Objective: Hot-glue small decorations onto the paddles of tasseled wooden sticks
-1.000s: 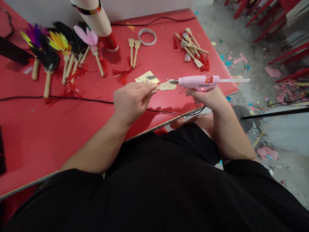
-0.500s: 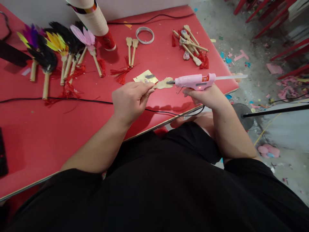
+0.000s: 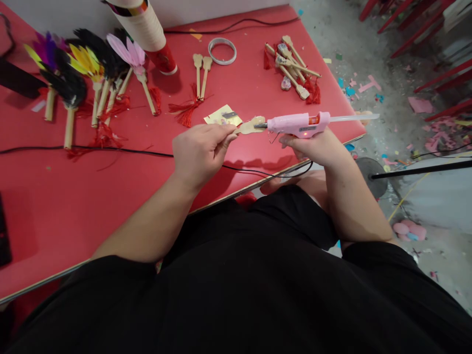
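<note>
Between thumb and fingers, my left hand (image 3: 201, 150) pinches a flat, pale wooden piece with a wavy outline (image 3: 251, 126). Most of its narrow end is hidden in that hand. My right hand (image 3: 313, 145) is wrapped round the handle of a pink hot glue gun (image 3: 291, 123), with a clear glue stick (image 3: 354, 118) poking out of its back. The metal nozzle is over the wide end of the wooden piece; whether it touches cannot be made out. Under and behind the piece lies a yellow paper (image 3: 216, 116) with a small grey strip on it.
On the red table (image 3: 140, 191), feather-topped sticks (image 3: 134, 59) stand at left beside stacked paper cups (image 3: 155, 37). A tape roll (image 3: 222, 51), two wooden sticks (image 3: 202, 73) and a tasselled stick pile (image 3: 291, 69) lie beyond my hands. A black cord (image 3: 143, 154) crosses the table. Scraps litter the floor.
Very little differs. The nozzle remains over the wide end of the wooden piece, and both hands hold their places; the view has shifted slightly.
</note>
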A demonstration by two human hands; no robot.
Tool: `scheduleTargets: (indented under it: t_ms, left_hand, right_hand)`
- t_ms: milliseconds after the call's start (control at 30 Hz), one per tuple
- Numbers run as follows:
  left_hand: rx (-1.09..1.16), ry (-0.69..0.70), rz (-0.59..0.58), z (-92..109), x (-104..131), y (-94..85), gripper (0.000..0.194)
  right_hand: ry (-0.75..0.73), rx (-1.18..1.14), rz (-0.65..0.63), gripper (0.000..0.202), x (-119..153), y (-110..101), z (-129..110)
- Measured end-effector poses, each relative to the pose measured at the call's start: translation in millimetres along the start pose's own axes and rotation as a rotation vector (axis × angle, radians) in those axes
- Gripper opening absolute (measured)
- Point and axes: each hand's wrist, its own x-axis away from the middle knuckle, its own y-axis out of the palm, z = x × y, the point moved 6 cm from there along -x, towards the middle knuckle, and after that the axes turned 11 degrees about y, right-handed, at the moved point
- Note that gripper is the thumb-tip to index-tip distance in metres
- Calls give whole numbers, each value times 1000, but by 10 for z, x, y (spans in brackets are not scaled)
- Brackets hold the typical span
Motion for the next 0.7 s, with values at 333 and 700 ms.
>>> scheduleTargets:
  t_ms: [333, 700]
  left_hand:
    - [30, -47, -48, 9, 5, 20, 60]
    - [11, -37, 0, 20, -26, -97, 55]
  right_hand:
    - [18, -66, -37, 28, 18, 10, -7]
    - [-67, -247, -146, 39, 91, 84, -18]
